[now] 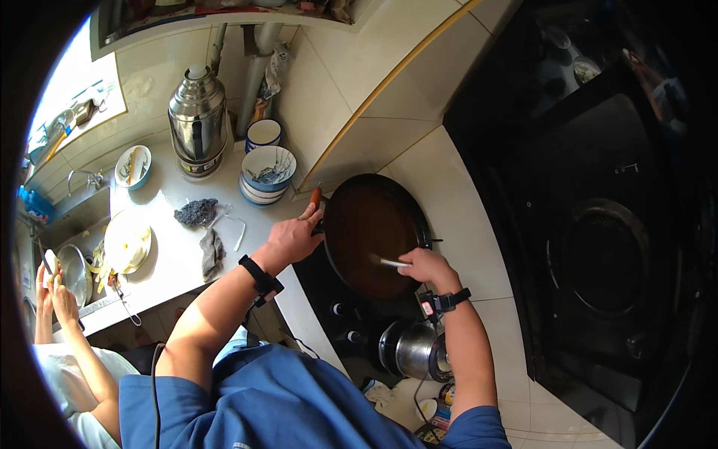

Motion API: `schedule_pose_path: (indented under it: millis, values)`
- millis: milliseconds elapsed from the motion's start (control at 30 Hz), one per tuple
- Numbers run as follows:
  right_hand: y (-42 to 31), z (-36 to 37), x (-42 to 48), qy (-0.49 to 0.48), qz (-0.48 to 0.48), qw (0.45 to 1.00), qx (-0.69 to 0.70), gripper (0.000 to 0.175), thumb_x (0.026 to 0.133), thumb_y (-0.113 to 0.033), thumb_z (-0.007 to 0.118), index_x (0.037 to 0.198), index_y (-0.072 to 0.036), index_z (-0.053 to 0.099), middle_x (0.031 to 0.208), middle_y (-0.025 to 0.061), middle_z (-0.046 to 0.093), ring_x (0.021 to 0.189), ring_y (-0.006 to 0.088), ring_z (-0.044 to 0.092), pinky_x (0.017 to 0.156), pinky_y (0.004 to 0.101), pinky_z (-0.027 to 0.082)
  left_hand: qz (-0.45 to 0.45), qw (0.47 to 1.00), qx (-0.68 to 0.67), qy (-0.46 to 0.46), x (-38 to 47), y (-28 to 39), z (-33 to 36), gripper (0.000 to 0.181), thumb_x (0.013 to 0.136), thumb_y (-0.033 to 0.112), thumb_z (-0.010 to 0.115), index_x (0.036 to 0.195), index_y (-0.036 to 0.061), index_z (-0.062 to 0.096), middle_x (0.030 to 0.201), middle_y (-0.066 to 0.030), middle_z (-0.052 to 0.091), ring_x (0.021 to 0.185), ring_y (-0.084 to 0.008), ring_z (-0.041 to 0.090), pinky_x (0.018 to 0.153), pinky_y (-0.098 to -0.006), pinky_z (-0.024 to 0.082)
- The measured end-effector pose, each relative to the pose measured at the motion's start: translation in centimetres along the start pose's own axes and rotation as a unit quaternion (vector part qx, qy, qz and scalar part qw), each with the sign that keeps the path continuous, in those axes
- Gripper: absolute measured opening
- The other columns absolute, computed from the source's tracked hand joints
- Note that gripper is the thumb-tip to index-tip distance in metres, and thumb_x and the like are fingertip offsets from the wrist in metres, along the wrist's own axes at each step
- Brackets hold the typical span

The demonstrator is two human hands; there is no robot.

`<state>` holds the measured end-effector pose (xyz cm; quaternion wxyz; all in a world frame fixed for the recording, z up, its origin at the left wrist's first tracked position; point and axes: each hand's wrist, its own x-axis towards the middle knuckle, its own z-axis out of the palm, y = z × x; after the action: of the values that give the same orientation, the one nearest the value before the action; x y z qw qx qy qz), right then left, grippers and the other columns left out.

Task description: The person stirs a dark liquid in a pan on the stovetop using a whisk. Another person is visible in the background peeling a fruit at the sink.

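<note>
A large round dark pan (373, 224) with a brown inner face stands steeply tilted above the gas stove (320, 292). My left hand (294, 236) is at the pan's left side, closed around the base of its reddish-brown handle (316, 197), one finger lying along it. Inside the rim, my right hand (427, 266) grips a short, pale, thin-handled tool (392, 262). Its tip is blurred against the pan's surface, so its kind is unclear. Both of my wrists wear black straps.
A steel pot (412, 351) sits low on the stove. Stacked bowls (268, 171), a steel thermos (197, 126) and dark rags (196, 213) occupy the left counter. Beyond, another person's hands (61, 297) hold a knife and a pale item by the sink. The black range hood (594, 224) rises at right.
</note>
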<state>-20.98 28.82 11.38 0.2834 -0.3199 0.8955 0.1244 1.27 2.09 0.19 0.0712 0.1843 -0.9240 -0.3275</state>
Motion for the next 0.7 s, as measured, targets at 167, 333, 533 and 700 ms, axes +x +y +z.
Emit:
schedule_pose_path:
  millis: [167,333,533,700]
  values:
    - [0.2,2.4,2.9,0.145,0.042,0.988,0.014,0.048,0.095,-0.04,0.072,0.136,-0.016,0.071,0.131,0.0149,0.072,0.122,0.0368,0.067,0.105,0.0457,0.053,0.007,1.0,0.003,-0.006,0.1,-0.1,-0.4,0.065,0.097,0.043,0.066,0.154,0.0154,0.052,0.164,-0.0066,0.046,0.106,-0.0377,0.072,0.089,-0.0486,0.058]
    - [0.8,1.3,1.0,0.038,0.149,0.983,-0.1,0.039,0.096,-0.034,0.068,0.128,-0.013,0.074,0.127,0.014,0.074,0.119,0.0335,0.07,0.101,0.0466,0.055,0.006,0.999,0.006,-0.031,0.1,-0.3,-1.0,0.064,0.099,0.042,0.062,0.155,0.0145,0.05,0.166,-0.0076,0.043,0.111,-0.0342,0.072,0.094,-0.0465,0.058]
    - [-2.7,-1.1,-2.8,-0.021,0.026,0.992,-0.124,0.047,0.091,-0.042,0.075,0.132,-0.019,0.074,0.128,0.0105,0.074,0.123,0.0313,0.068,0.105,0.0425,0.054,-0.002,1.0,-0.004,-0.024,0.1,-0.4,-0.7,0.063,0.098,0.041,0.063,0.154,0.0143,0.051,0.165,-0.0079,0.044,0.111,-0.0348,0.072,0.093,-0.047,0.058]
    - [-2.0,0.8,2.0,0.081,0.022,0.996,-0.01,0.05,0.095,-0.045,0.072,0.137,-0.019,0.071,0.129,0.0125,0.073,0.122,0.0346,0.068,0.105,0.0451,0.053,0.016,1.0,-0.011,-0.004,0.4,-0.8,0.0,0.063,0.098,0.041,0.064,0.154,0.015,0.052,0.164,-0.0063,0.046,0.106,-0.0371,0.072,0.091,-0.049,0.058]
